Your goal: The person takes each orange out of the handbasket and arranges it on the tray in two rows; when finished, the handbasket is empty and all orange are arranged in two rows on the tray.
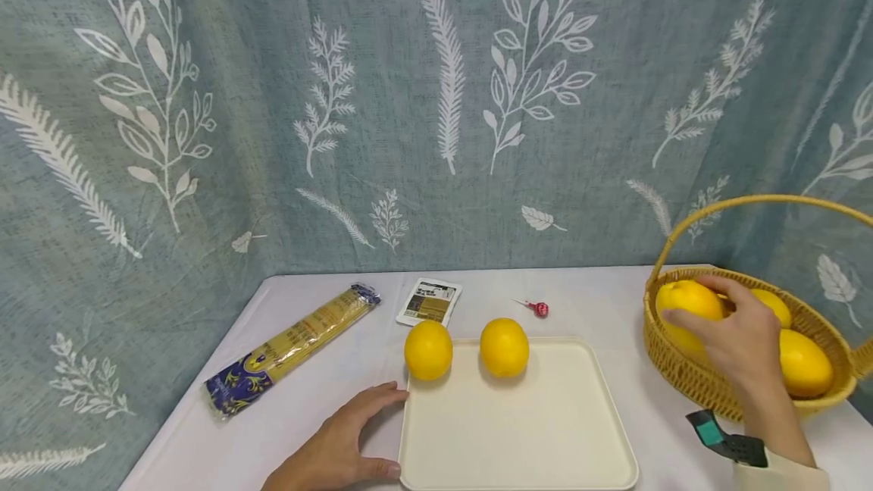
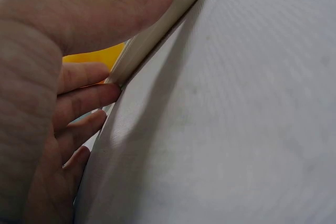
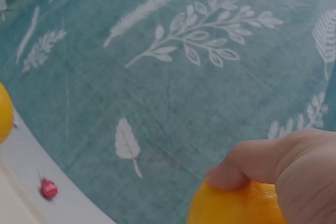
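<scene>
The left hand [image 1: 341, 442] touches the left edge of a cream tray [image 1: 518, 430], its thumb and fingertips against the rim; the left wrist view shows the thumb [image 2: 121, 11] on the tray's side [image 2: 152, 30]. Two yellow-orange fruits [image 1: 428, 350] [image 1: 504, 348] rest at the tray's far edge. At the right, the right hand [image 1: 740, 332] grips a yellow fruit [image 1: 690, 300] at the left part of a wicker basket [image 1: 682, 377]. In the right wrist view the thumb [image 3: 231, 174] presses on that fruit [image 3: 231, 205]. More yellow fruits [image 1: 805, 364] lie in the basket.
A pasta packet [image 1: 293, 347] lies at the left of the white table. Behind the tray are a small white-and-brown sachet [image 1: 430, 301] and a red lollipop [image 1: 540, 309]. The basket's tall handle [image 1: 771, 199] arches up at the right. A patterned teal curtain hangs behind.
</scene>
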The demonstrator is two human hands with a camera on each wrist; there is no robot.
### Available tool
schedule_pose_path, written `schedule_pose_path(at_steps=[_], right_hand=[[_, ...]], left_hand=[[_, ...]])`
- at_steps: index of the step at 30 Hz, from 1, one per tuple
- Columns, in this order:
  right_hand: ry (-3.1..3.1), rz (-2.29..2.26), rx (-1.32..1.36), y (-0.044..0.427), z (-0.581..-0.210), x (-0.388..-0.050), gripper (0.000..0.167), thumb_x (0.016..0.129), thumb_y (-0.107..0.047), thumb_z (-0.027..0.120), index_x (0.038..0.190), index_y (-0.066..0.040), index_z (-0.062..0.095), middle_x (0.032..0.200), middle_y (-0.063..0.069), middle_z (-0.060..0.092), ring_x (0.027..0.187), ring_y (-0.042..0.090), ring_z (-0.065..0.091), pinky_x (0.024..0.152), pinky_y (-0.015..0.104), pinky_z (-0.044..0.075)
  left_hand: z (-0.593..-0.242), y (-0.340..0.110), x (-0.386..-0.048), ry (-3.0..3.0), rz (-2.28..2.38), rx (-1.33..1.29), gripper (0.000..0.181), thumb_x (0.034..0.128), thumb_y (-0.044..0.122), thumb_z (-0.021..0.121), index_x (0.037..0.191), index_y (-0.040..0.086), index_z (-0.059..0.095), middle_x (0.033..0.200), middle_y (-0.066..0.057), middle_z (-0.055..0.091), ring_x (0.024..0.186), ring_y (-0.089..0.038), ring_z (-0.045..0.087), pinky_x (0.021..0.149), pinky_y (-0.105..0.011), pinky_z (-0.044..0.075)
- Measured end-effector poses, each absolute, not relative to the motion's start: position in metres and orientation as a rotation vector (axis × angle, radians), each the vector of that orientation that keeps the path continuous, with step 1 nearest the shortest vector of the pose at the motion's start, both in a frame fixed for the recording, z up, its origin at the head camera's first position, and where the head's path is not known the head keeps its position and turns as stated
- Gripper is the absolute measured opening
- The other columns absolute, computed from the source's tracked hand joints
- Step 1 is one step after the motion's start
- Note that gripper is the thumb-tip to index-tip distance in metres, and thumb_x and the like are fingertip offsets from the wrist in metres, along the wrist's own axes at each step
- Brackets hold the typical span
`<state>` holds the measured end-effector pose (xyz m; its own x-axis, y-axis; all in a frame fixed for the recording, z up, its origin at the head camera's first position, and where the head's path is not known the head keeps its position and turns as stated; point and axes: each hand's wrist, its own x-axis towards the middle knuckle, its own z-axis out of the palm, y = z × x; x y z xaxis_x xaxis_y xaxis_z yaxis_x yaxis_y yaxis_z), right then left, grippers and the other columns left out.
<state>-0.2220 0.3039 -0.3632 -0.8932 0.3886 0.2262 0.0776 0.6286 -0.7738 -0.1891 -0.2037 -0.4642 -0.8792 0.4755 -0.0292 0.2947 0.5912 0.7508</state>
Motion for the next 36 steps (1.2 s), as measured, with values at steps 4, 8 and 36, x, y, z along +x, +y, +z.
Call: schedule_pose_path(at_steps=[4,8,36], right_hand=[[-2.462,1.179,-0.332,0.292,-0.361,-0.223,0.076,0.087,-0.040,0.080,0.147,-0.006,0.050,0.145,0.027,0.048,0.116,0.043,0.051,0.079,0.038,0.049],[-2.453,1.189,-0.299,0.281,-0.363,-0.226,0.072,0.087,-0.040,0.079,0.145,-0.006,0.052,0.142,0.024,0.051,0.114,0.040,0.053,0.078,0.036,0.049],[-2.623,1.245,-0.099,0.213,-0.404,-0.250,0.054,0.091,-0.035,0.075,0.130,-0.001,0.061,0.130,0.023,0.061,0.104,0.034,0.061,0.087,0.040,0.057]], left_hand=[[-0.463,-0.204,-0.190,2.590,1.164,0.626,0.084,0.0755,0.046,0.087,0.148,0.032,0.049,0.160,-0.007,0.039,0.146,-0.043,0.034,0.115,-0.073,0.027],[-0.462,-0.205,-0.190,2.594,1.161,0.619,0.085,0.0738,0.047,0.088,0.148,0.030,0.049,0.160,-0.009,0.039,0.146,-0.044,0.034,0.114,-0.074,0.026],[-0.466,-0.205,-0.191,2.616,1.153,0.652,0.087,0.0726,0.052,0.086,0.148,0.030,0.049,0.159,-0.009,0.040,0.146,-0.043,0.035,0.116,-0.072,0.026]])
